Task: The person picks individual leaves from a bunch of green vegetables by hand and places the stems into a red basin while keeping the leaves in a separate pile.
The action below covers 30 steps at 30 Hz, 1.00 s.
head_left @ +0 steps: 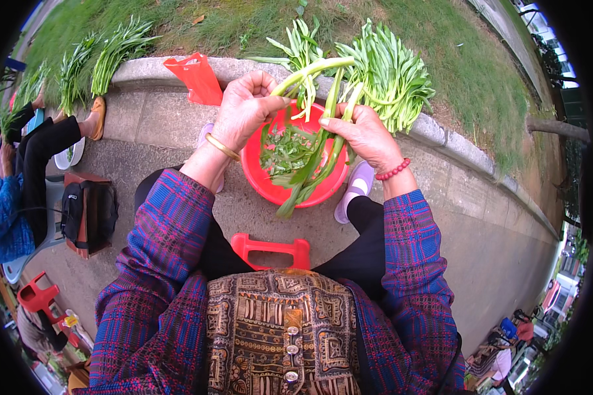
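My left hand [242,110] pinches the thick pale end of a green vegetable stalk [323,64] between thumb and fingers. That stalk arches over toward my right hand [369,139], which is closed on long-leaved green stems; their leaves hang down over a red plastic basin [252,176]. Whether both hands grip one and the same stalk I cannot tell. Torn green leaves [286,153] lie inside the basin, between my feet. Just beyond my hands, a large bunch of leafy greens [392,72] and a smaller bunch [301,45] rest on the stone kerb.
A red plastic bag [197,79] lies on the kerb [141,70], with grass behind. A red plastic stool [270,249] is close before me. To the left are a brown and black bag [87,214], a seated person [10,220] and more bunches of greens [120,52].
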Motion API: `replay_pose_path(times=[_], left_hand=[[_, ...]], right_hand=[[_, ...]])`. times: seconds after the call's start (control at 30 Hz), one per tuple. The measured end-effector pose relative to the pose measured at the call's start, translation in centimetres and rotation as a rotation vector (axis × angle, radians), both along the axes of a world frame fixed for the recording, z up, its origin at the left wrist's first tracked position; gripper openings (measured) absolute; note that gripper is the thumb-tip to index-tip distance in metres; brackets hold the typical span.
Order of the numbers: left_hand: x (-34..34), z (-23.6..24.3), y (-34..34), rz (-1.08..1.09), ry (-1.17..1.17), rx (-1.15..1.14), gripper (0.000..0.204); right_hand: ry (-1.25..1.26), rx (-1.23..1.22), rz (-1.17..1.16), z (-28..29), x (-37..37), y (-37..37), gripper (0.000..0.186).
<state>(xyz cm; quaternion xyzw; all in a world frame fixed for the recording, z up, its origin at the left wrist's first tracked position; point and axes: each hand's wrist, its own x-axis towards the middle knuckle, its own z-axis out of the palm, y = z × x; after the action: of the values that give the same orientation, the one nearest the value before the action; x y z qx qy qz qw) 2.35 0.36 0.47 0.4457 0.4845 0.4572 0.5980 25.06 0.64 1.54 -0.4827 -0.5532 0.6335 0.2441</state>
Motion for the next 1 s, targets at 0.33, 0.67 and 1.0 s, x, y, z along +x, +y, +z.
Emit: replay_pose_path(times=[0.33,0.67,1.0], left_hand=[[1.2,-1.1,-0.9,-0.082,-0.121,-0.071,0.011],[2.1,-2.1,-1.4,-0.150,-0.188,-0.131,0.008],[1.8,-1.4,-1.0,-0.010,-0.189,-0.118,0.011]], right_hand=[[0.208,-0.054,0.036,-0.7,-0.4,-0.1,0.024],[0.322,-0.109,0.005,-0.7,-0.7,-0.4,0.024],[0.320,-0.142,0.075,-1.0,-0.9,-0.5,0.025]])
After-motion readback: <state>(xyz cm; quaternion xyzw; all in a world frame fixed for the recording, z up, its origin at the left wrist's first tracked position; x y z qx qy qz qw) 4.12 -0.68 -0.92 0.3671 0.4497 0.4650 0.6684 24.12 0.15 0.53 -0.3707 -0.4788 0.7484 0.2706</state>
